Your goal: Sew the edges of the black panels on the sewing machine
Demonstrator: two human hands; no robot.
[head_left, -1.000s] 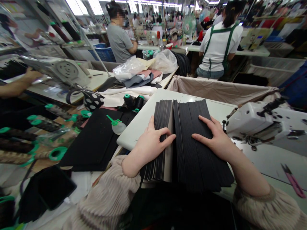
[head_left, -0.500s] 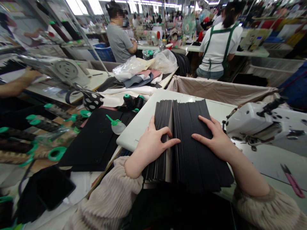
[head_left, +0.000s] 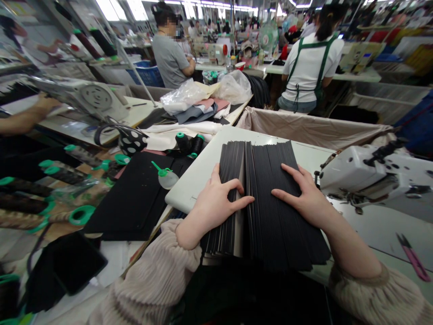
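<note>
A thick row of black fabric pieces [head_left: 275,216] stands on edge on the white sewing table, close to my body. A narrow gap with a grey-beige piece [head_left: 240,221] splits it into a smaller left part and a larger right part. My left hand [head_left: 218,198] grips the left part, thumb stretched over the gap and fingers along the outer side. My right hand [head_left: 307,196] clasps the right part, with thumb and forefinger spread on its upper edges; its other fingers are mostly hidden.
At the right stand a white sewing machine [head_left: 375,176] and pink-handled thread snips [head_left: 413,257]. To the left lie black sheets [head_left: 128,198], an oil bottle [head_left: 166,177] and several thread cones [head_left: 61,174]. Behind is a cloth-lined bin [head_left: 304,128]; co-workers sit beyond.
The view has shifted very slightly. Both hands keep the same hold on the black pieces.
</note>
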